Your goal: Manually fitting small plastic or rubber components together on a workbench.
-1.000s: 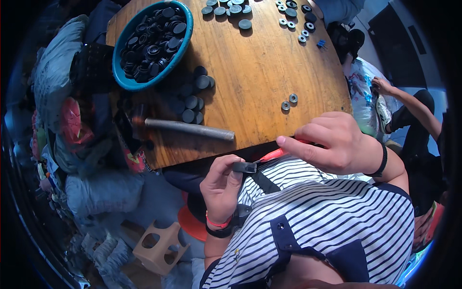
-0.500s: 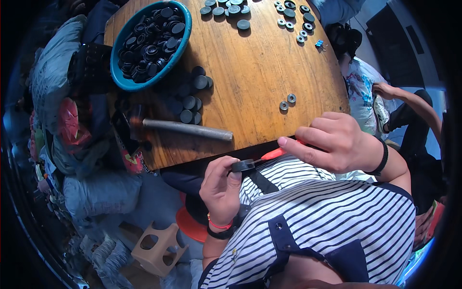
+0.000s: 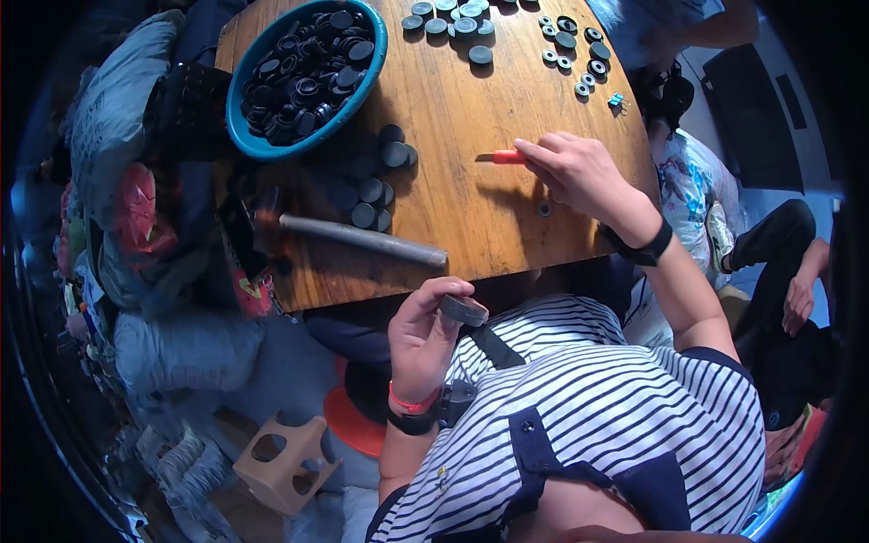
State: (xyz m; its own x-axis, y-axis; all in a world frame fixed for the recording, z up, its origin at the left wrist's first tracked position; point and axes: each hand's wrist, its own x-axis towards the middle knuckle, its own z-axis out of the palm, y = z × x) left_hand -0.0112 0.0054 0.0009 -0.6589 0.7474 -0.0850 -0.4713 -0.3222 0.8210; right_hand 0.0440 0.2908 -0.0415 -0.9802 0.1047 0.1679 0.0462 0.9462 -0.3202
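Observation:
Pinched between the thumb and fingers of my left hand (image 3: pixel 421 339) is a round, thick black disc (image 3: pixel 462 311), held in front of my striped shirt just off the table's near edge. My right hand (image 3: pixel 579 176) is over the right part of the table, closed on a small red-handled knife (image 3: pixel 507 157) whose short blade points left. Below that hand a small metal-centred ring (image 3: pixel 544 208) lies on the wood. Further left on the table are several loose black discs (image 3: pixel 369 190).
A teal basin (image 3: pixel 237 118) full of black discs stands at the table's far left. A hammer with a metal handle (image 3: pixel 362 239) lies near the front edge. More discs (image 3: pixel 480 56), small rings (image 3: pixel 582 89) and a blue clip (image 3: pixel 617 101) lie toward the back. People sit around the table.
My right hand has moved up and away from the disc, out over the table with the knife. My left hand keeps the disc, now tilted differently.

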